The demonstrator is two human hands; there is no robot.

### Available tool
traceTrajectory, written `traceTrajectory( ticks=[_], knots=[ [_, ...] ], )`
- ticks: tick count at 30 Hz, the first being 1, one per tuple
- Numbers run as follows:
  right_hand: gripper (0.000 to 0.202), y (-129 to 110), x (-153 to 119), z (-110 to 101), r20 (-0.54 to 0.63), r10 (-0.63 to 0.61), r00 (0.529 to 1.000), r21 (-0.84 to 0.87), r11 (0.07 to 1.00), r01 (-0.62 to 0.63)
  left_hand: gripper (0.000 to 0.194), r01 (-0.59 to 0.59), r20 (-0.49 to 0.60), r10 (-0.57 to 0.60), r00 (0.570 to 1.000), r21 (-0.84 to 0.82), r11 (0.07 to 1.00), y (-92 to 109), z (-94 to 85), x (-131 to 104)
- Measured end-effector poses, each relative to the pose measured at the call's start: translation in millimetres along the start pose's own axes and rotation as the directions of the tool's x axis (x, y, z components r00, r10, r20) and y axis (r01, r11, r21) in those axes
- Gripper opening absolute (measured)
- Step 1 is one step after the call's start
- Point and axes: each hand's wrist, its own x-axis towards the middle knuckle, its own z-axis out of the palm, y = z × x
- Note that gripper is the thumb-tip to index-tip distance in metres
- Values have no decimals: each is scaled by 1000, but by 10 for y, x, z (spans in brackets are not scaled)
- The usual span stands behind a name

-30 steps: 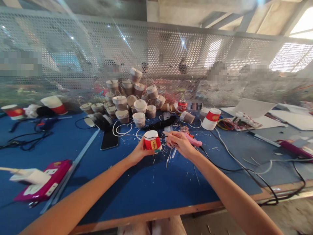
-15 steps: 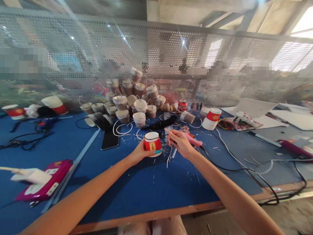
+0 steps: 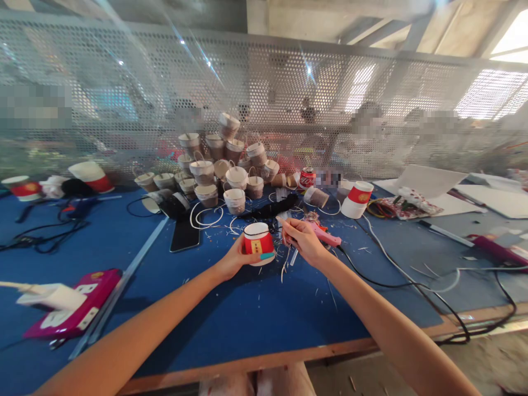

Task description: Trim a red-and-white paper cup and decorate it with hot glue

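A white paper cup with a red band and a yellow label [image 3: 256,246] stands slightly tilted just above or on the blue table; I cannot tell which. Wrapped round its side, my left hand [image 3: 234,258] grips it, with the turquoise-nailed thumb across the front. A thin black cord [image 3: 249,235] circles the cup below its rim. Beside the cup on the right, my right hand [image 3: 302,237] is closed in a pinch on what appears to be the cord's free end. Behind that hand lies a pink glue gun [image 3: 329,237], partly hidden.
Small handled buckets [image 3: 237,179] are piled at the back against a perforated metal screen [image 3: 280,77]. A black phone [image 3: 185,234], a drink can [image 3: 307,177], another red-banded cup [image 3: 357,199], a magenta power strip [image 3: 78,308] and several cables lie around. White scraps litter the middle.
Hardly anything differs. My right hand has shifted very slightly left and up, and the cup has turned a little in my left hand.
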Motion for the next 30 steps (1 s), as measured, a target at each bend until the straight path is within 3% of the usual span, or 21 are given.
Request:
traceTrajectory(
  ticks=[30],
  knots=[
    [47, 6, -5, 48, 6, -2, 1000, -58, 998, 2, 64, 29, 127, -25, 992, -29, 999, 15, 21, -21]
  ],
)
